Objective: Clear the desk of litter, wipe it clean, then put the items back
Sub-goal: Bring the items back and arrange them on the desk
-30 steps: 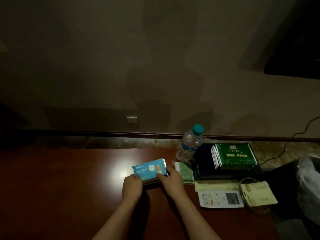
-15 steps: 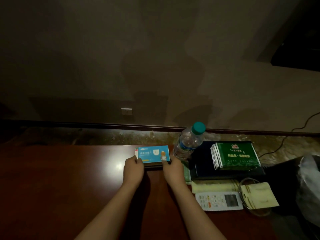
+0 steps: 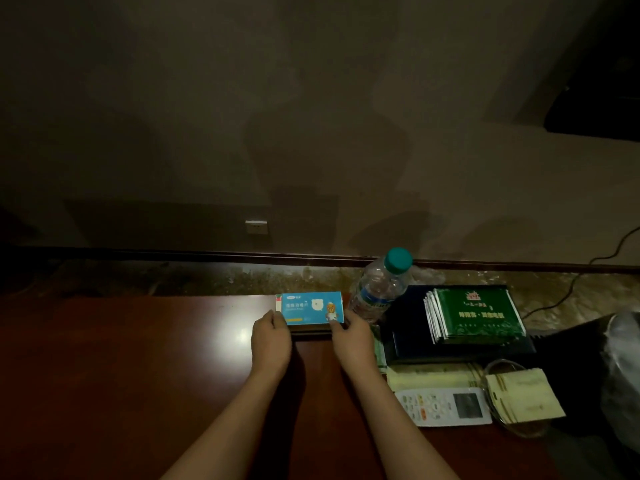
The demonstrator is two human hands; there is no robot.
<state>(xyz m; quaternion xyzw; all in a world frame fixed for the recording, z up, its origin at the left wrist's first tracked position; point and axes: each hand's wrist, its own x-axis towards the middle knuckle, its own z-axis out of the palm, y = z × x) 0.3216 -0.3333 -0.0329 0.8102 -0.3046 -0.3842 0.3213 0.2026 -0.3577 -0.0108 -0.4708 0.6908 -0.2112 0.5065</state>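
Beside the bottle (image 3: 379, 289), the blue box (image 3: 313, 307) hides most of a dark object beneath it; its print is unreadable. Right of the bottle, a bag (image 3: 623, 358) is cut off.

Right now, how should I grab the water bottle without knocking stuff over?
Grip the water bottle around its clear middle, below the teal cap, coming from the front-left. It stands upright, and the dark folder with green packets crowds its right, while the blue box sits to its left.

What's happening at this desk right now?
A person is holding a small blue box at the desk's far edge, left hand at one end and right hand at the other. Beside it stand a water bottle, green packets on a dark folder, and a remote.
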